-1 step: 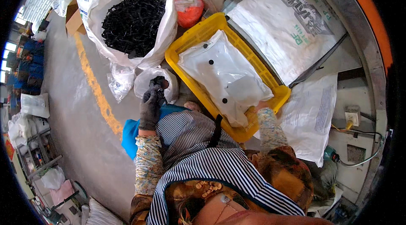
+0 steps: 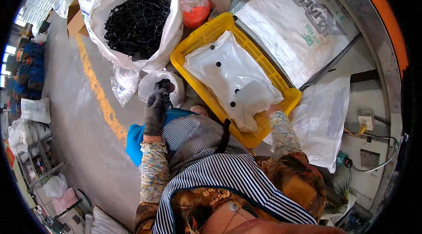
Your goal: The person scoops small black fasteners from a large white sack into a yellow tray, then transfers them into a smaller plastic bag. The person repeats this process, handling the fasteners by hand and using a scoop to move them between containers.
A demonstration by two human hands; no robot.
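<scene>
My left hand (image 2: 154, 113), in a dark grey glove, is closed around black plastic pieces (image 2: 164, 86), held over a white plastic bag. Their exact shape is hard to make out. My right hand (image 2: 274, 109) is bare and rests at the near right corner of a filled white plastic bag (image 2: 226, 75); its fingers are mostly hidden. That bag lies flat inside a yellow plastic basket (image 2: 190, 78). Several small black round pieces, one of them a disc (image 2: 218, 64), sit on the bag's surface.
A large white sack (image 2: 100, 36) full of black plastic parts (image 2: 138, 23) stands at the far left. Beside it are a small clear bag (image 2: 124, 85) and a red bag (image 2: 196, 12). White woven sacks (image 2: 281, 27) lie right of the basket. A cable (image 2: 378, 171) runs at far right.
Another small black piece now shows on the white bag near the nearest disc. Both hands keep nearly the same place.
</scene>
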